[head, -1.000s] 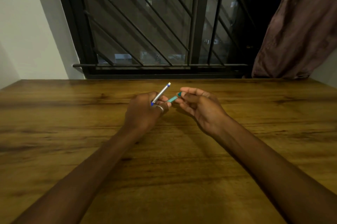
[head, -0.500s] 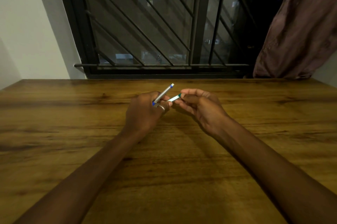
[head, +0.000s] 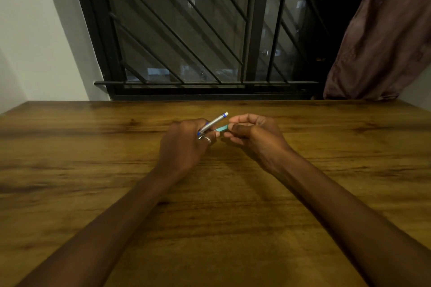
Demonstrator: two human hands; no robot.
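My left hand (head: pixel 185 142) grips a silver pen with blue trim (head: pixel 214 121); its free end points up and to the right. A teal pen part (head: pixel 221 128) lies just under the silver pen, spanning the gap between both hands. My right hand (head: pixel 255 138) pinches the right end of that teal part between thumb and fingers. The left end of the teal part sits at my left fingers, which wear a ring. Both hands hover close together over the middle of the wooden table (head: pixel 93 170).
A barred black window (head: pixel 186 41) rises behind the table's far edge. A brownish curtain (head: pixel 384 37) hangs at the back right, and a white wall (head: pixel 42 41) stands at the back left.
The hands have stayed almost in place. The silver pen's free end has shifted slightly, and the teal part shows a little more between the hands.
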